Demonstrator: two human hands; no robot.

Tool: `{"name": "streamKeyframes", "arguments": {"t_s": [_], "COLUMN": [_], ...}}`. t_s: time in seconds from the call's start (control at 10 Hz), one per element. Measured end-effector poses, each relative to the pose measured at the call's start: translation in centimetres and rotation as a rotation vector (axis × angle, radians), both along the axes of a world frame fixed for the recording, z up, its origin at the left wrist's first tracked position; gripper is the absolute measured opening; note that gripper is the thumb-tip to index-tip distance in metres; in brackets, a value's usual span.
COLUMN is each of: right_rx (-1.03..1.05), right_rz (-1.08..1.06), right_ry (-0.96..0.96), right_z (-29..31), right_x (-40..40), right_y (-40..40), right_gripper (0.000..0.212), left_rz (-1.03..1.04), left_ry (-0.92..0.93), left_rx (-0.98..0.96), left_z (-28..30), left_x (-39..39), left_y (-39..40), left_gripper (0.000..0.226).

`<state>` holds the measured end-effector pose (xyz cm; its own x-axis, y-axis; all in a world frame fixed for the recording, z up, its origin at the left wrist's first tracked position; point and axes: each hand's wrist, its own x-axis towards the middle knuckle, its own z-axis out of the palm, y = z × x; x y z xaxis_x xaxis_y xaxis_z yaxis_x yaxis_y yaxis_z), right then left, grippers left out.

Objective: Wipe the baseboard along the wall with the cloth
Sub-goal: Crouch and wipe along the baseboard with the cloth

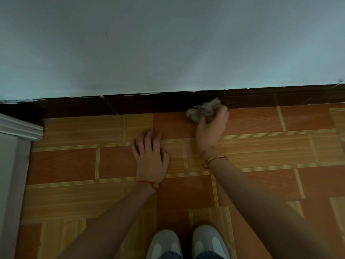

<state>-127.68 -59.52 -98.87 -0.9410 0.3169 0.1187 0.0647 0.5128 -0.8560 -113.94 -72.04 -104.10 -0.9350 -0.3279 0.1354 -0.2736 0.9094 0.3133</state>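
A dark brown baseboard point(130, 104) runs along the foot of a pale blue-grey wall point(168, 43), from the far left to the right edge. My right hand point(212, 126) is closed around a crumpled grey cloth point(202, 109), and the cloth presses against the baseboard's lower part right of centre. My left hand point(151, 156) lies flat on the tiled floor point(74, 165), palm down with fingers spread, a short way in front of the baseboard and left of the cloth.
A white moulded door frame or cabinet edge point(20, 128) stands at the left, meeting the baseboard. My two white shoes point(188, 243) are at the bottom centre. Orange and tan floor tiles stretch to the right.
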Motion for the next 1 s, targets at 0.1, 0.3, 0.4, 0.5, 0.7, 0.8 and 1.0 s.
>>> {"name": "streamKeyframes", "arguments": {"t_s": [0.1,0.3,0.4,0.5,0.7,0.8,1.0], "right_rx": [-0.032,-0.01,-0.054,-0.059,-0.093,-0.159,-0.107], "right_rz": [-0.18,0.069,0.208,0.317,0.113,-0.084,0.123], "right_ry": [0.0,0.075,0.096,0.133,0.211,0.224,0.267], "right_z": [0.1,1.0,1.7,2.1,2.5,2.8,3.2], "right_x": [-1.3,0.7,2.0,2.4,0.8,-0.3,0.6], "right_y": [1.8,-2.4,-5.5,-6.4,-2.1,0.2,-1.8], "right_gripper": [0.033,0.031,0.034,0.032,0.03,0.031,0.034], "left_rz": [0.004,0.002,-0.002,-0.006,-0.005,0.001,-0.008], "left_ry": [-0.006,0.009,0.024,0.024,0.037,0.018,0.039], "left_rx": [0.002,-0.009,-0.028,-0.038,-0.011,0.003,-0.012], "left_z": [0.0,0.0,-0.1,-0.2,-0.1,-0.3,-0.3], "left_x": [0.0,-0.2,-0.1,-0.1,0.0,0.0,-0.1], "left_y": [0.0,0.1,0.1,0.1,0.1,0.0,0.1], "left_gripper": [0.051,0.05,0.052,0.052,0.05,0.051,0.05]}}
